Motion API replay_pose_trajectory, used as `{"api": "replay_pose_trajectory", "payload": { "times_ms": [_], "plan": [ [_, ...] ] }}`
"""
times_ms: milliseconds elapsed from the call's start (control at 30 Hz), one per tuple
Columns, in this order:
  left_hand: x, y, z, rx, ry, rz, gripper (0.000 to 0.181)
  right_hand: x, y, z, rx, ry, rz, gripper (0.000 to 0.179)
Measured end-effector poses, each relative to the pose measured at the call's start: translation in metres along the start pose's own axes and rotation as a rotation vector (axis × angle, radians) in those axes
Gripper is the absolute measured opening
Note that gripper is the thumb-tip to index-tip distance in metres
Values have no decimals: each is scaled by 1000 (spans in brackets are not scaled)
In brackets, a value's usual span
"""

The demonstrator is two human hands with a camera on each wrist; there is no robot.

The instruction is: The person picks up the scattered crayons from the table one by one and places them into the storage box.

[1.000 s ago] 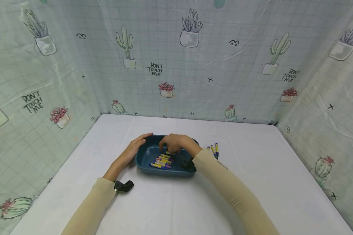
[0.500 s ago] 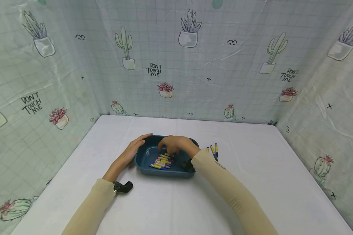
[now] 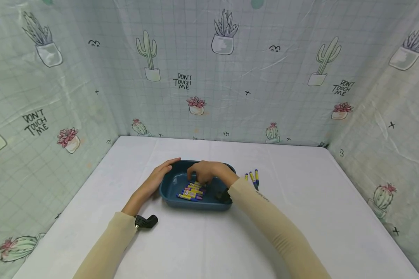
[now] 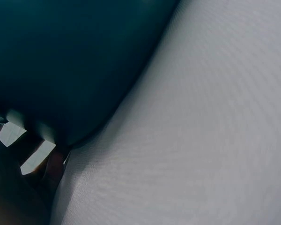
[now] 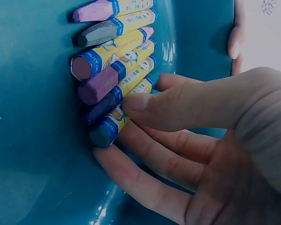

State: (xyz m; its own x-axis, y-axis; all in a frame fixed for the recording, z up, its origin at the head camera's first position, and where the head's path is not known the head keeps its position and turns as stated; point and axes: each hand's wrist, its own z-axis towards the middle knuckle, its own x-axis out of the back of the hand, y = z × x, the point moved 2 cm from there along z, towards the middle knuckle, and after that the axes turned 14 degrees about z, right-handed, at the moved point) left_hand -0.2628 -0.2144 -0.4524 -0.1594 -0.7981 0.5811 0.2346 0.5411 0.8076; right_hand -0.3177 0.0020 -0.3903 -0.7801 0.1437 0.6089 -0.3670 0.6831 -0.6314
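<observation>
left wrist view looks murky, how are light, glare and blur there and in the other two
Left wrist: dim, tray dark, left hand shadowed and soft; right wrist: crayons fairly sharp, white glints on the tray; head: fairly even light, soft shadow beside the right sleeve.

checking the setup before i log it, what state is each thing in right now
Blue rectangular tray: upright, open on top
Bare left hand: resting on the tray's left rim
Yellow-wrapped teal crayon: in the tray, pinched
Bare right hand: pinching the teal crayon
Other yellow-wrapped crayons in the tray: lying in a row
Yellow-wrapped crayons outside it: lying on the white table
</observation>
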Motion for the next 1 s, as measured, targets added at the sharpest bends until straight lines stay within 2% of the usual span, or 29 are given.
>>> {"api": "replay_pose_trajectory", "payload": {
  "times_ms": [733, 1000],
  "plan": [
    [0, -2, 3, 2, 3, -2, 47, 4, 8, 1, 42, -35, 90, 49],
    [2, -1, 4, 8, -1, -5, 47, 9, 6, -6, 63, -19, 101, 47]
  ]
}}
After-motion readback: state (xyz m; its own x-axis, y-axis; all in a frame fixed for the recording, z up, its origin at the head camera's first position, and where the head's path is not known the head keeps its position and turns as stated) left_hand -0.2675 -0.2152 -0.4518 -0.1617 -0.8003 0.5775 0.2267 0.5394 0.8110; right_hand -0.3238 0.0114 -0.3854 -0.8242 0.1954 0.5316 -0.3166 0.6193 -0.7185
